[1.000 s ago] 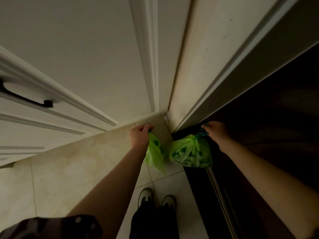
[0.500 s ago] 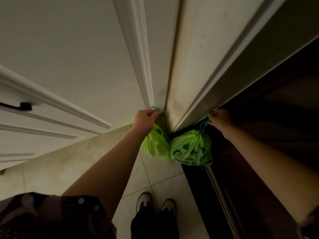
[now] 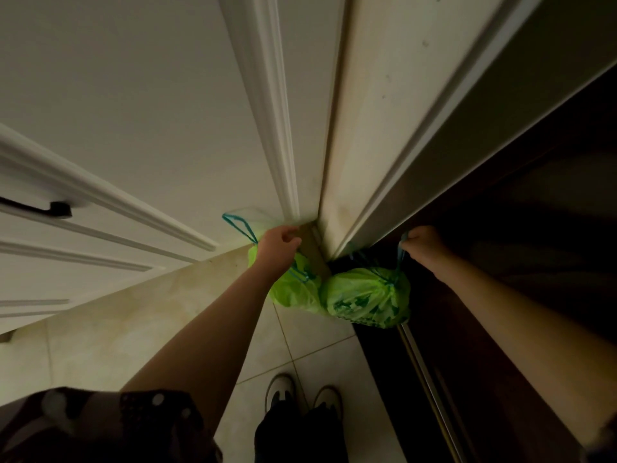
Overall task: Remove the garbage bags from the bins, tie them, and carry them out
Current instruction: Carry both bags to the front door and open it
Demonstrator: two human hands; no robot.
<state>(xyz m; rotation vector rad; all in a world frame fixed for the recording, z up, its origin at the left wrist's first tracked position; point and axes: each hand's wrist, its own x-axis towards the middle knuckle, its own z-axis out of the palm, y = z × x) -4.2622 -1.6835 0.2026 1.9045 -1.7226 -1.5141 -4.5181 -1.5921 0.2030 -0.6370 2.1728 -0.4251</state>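
A: What does each hand carry?

B: The left hand point(image 3: 278, 243), just left of the frame's centre, is closed around the teal drawstring of the left green bag point(image 3: 293, 289), which hangs below the wrist. A loop of that drawstring point(image 3: 238, 225) sticks out up and to the left of the fist.

A: And the other?

B: The right hand point(image 3: 422, 243), right of centre, is clenched on the cord of the right green bag point(image 3: 365, 297). That bag hangs knotted at its neck, touching the left one.

A: Where do they hang?

B: Low centre, above the pale tiled floor point(image 3: 133, 329) and the dark threshold point(image 3: 377, 362), at the foot of the white door frame point(image 3: 350, 162). Two shoes point(image 3: 280, 389) show at the bottom edge.
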